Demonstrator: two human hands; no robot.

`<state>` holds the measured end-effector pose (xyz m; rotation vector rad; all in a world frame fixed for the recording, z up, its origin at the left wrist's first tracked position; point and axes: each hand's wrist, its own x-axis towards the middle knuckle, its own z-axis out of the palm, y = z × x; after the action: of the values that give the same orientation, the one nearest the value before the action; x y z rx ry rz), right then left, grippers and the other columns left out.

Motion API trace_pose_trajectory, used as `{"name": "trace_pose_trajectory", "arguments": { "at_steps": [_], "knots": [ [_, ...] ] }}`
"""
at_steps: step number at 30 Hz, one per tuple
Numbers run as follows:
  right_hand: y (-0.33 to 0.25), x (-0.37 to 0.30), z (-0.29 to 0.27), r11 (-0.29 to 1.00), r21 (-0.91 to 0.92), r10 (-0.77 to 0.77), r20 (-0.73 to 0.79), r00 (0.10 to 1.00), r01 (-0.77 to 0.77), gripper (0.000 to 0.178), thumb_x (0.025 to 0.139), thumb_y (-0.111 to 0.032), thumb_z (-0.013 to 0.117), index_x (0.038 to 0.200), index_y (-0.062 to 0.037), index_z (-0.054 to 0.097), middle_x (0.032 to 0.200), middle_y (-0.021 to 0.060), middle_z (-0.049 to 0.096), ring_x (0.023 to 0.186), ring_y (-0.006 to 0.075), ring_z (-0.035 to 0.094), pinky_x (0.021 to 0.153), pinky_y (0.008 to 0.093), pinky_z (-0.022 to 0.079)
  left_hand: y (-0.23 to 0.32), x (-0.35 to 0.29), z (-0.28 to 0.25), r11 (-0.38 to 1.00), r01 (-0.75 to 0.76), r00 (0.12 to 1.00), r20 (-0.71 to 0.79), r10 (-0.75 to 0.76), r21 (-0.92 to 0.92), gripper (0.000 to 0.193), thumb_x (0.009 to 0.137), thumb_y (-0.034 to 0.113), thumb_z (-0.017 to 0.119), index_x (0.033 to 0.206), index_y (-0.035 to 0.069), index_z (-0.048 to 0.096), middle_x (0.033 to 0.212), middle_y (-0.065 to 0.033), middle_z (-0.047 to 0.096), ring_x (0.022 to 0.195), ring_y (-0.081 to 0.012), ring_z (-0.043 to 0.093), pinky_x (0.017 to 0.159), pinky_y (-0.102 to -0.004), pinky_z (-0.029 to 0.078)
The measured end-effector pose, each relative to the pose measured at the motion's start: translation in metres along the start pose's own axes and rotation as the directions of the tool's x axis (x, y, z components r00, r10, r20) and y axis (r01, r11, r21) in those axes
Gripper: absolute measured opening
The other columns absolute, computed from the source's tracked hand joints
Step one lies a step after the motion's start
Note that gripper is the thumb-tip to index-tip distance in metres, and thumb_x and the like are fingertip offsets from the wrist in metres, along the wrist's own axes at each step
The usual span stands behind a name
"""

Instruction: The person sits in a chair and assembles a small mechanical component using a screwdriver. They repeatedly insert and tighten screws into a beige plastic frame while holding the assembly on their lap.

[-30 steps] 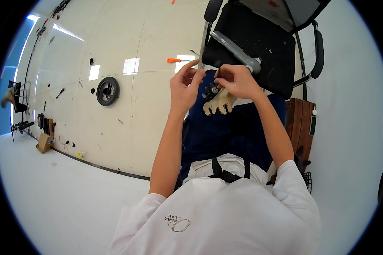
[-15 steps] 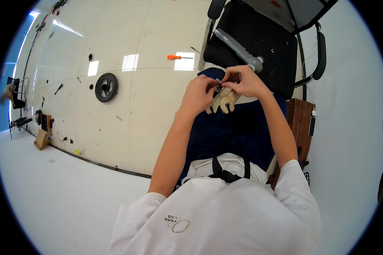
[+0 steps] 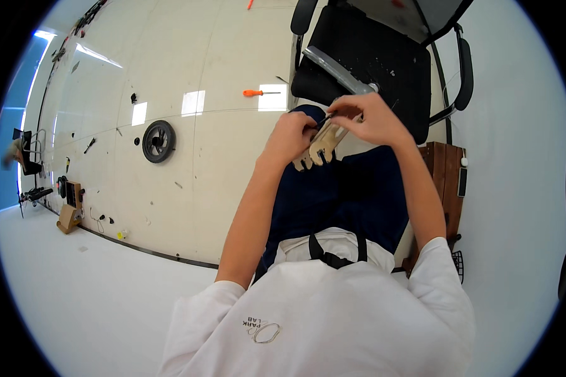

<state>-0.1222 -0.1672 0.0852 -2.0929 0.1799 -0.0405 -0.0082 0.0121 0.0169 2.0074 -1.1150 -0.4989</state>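
Observation:
A two-armed fork, perhaps from a scooter, rests across my dark blue trouser legs, its beige slotted ends [image 3: 321, 151] pointing toward me. Its grey tube [image 3: 337, 68] extends over the seat of a black chair. My left hand [image 3: 288, 137] is closed at the left side of the fork, thumb and fingers pinched together near the upper arms. Opposite it, my right hand [image 3: 370, 119] is pinched around a small dark piece [image 3: 326, 118], too small to name. Fingers hide most of the spot where the two hands meet.
The black chair [image 3: 365, 66] stands right ahead. On the tiled floor at left lie an orange-handled screwdriver [image 3: 253, 93], a black wheel [image 3: 158, 141] and scattered small parts. A wooden box [image 3: 442, 176] is at my right, an open cardboard box [image 3: 68, 218] far left.
The fork's slotted ends have shifted left and slightly up, and turned a little. My right hand has moved slightly, still pinched close to the left one. The whole view has shifted slightly.

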Motion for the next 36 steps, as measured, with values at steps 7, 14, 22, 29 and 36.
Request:
{"name": "trace_pose_trajectory", "arguments": {
  "at_steps": [7, 14, 22, 29, 36],
  "knots": [
    [-0.005, 0.006, -0.011, 0.973, -0.151, -0.173, 0.038, 0.984, 0.177, 0.013, 0.088, -0.011, 0.069, 0.092, 0.0006, 0.074, 0.079, 0.0087, 0.072, 0.073, 0.0164, 0.07, 0.068, 0.0261, 0.056, 0.004, 0.0, -0.006, 0.998, 0.041, 0.997, 0.069, -0.037, -0.051, 0.018, 0.079, 0.002, 0.068, 0.095, -0.001, 0.074, 0.09, -0.0186, 0.07, 0.085, -0.0365, 0.067, 0.078, -0.0412, 0.053],
    [-0.017, 0.015, -0.004, 0.962, 0.199, 0.181, 0.05, 0.982, -0.187, 0.019, 0.088, -0.006, 0.064, 0.104, 0.0028, 0.07, 0.083, 0.0118, 0.072, 0.075, 0.0147, 0.071, 0.074, 0.0277, 0.059, 0.001, -0.003, -0.008, 0.994, 0.035, 0.995, 0.096, -0.026, -0.103, 0.019, 0.079, 0.002, 0.067, 0.096, -0.001, 0.074, 0.09, -0.0185, 0.07, 0.085, -0.036, 0.066, 0.078, -0.041, 0.053],
    [-0.005, 0.014, -0.024, 0.993, -0.113, 0.062, 0.135, 0.989, -0.046, 0.02, 0.087, -0.009, 0.07, 0.104, 0.0028, 0.072, 0.081, 0.0106, 0.072, 0.074, 0.0151, 0.071, 0.074, 0.0278, 0.058, -0.005, -0.001, -0.006, 0.998, -0.029, 0.995, 0.097, 0.035, -0.063, 0.02, 0.082, 0.0, 0.066, 0.1, 0.0, 0.074, 0.088, -0.0163, 0.07, 0.08, -0.0295, 0.068, 0.075, -0.0345, 0.053],
    [-0.01, 0.013, -0.01, 0.98, -0.09, 0.183, 0.085, 0.979, -0.175, 0.017, 0.092, -0.012, 0.066, 0.097, 0.0036, 0.071, 0.063, 0.0063, 0.066, 0.051, 0.0116, 0.062, 0.052, 0.0255, 0.052, 0.001, 0.0, -0.012, 0.988, 0.082, 0.991, 0.117, -0.067, -0.13, 0.022, 0.08, 0.003, 0.067, 0.1, 0.0, 0.074, 0.091, -0.0197, 0.071, 0.082, -0.036, 0.068, 0.077, -0.0394, 0.055],
    [-0.011, 0.011, -0.012, 0.987, 0.122, 0.076, 0.204, 0.976, -0.102, 0.032, 0.092, -0.007, 0.062, 0.121, 0.0052, 0.064, 0.087, 0.0146, 0.073, 0.079, 0.015, 0.073, 0.07, 0.0283, 0.059, 0.003, 0.001, -0.013, 0.994, 0.056, 0.994, 0.098, -0.047, -0.089, 0.02, 0.081, 0.004, 0.067, 0.098, 0.002, 0.076, 0.086, -0.0207, 0.071, 0.078, -0.037, 0.068, 0.073, -0.0393, 0.055]
  ]
}}
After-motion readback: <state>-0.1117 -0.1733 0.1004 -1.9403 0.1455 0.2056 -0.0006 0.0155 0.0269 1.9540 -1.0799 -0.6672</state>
